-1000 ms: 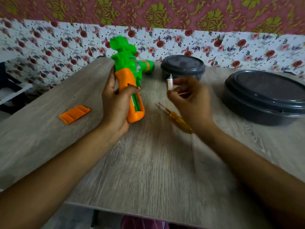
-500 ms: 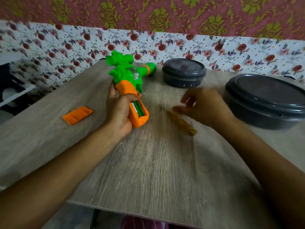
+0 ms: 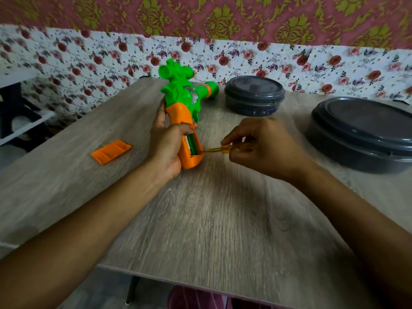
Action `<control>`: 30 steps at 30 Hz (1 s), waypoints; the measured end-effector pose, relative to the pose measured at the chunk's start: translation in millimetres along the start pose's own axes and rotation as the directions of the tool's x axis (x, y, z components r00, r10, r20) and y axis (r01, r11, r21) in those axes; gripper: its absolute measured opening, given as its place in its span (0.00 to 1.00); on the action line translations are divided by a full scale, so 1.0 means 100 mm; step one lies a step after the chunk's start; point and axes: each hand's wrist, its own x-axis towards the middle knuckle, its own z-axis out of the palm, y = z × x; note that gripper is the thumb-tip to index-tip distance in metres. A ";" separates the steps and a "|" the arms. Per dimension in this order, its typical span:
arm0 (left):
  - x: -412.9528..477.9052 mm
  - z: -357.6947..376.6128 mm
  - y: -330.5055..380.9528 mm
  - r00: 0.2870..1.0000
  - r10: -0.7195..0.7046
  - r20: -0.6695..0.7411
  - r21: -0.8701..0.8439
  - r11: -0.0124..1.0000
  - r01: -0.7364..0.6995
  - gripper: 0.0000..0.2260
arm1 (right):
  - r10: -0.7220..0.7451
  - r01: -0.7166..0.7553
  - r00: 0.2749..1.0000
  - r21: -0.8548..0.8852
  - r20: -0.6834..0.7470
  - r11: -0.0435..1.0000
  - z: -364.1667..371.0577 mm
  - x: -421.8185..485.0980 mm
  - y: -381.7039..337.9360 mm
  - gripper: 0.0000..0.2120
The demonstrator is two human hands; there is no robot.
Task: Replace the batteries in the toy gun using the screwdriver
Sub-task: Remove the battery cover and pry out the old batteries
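Note:
The green toy gun (image 3: pixel 180 90) with an orange grip stands on the table's middle, barrel pointing away to the right. My left hand (image 3: pixel 168 143) is wrapped around the orange grip, whose battery compartment (image 3: pixel 192 144) lies uncovered, with a green battery showing inside. My right hand (image 3: pixel 263 146) pinches the amber-handled screwdriver (image 3: pixel 225 150). Its tip touches the lower end of the open compartment. The orange battery cover (image 3: pixel 111 151) lies loose on the table to the left of the gun.
A small dark round lidded container (image 3: pixel 254 95) sits behind the gun at the back. A larger dark lidded container (image 3: pixel 361 132) stands at the right. The wooden table (image 3: pixel 211 219) ends near me. A patterned wall runs behind.
My right hand put down the small battery it held up, picked the screwdriver off the table and brought its tip to the gun's open compartment. The gun tilted lower.

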 end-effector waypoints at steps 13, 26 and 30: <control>-0.05 0.02 0.05 1.000 0.018 0.009 0.038 0.999 -0.019 0.36 | -0.054 0.053 0.996 -0.015 -0.075 0.998 -0.05 -0.01 -0.04 0.09; -0.05 0.01 0.02 0.999 0.040 0.006 0.043 0.998 -0.040 0.36 | -0.009 0.009 1.000 0.048 -0.011 0.999 0.00 0.01 -0.02 0.09; -0.03 0.01 0.01 1.000 0.017 -0.019 -0.005 1.000 -0.017 0.33 | 0.031 -0.023 0.998 0.145 -0.054 0.989 0.05 0.01 0.01 0.07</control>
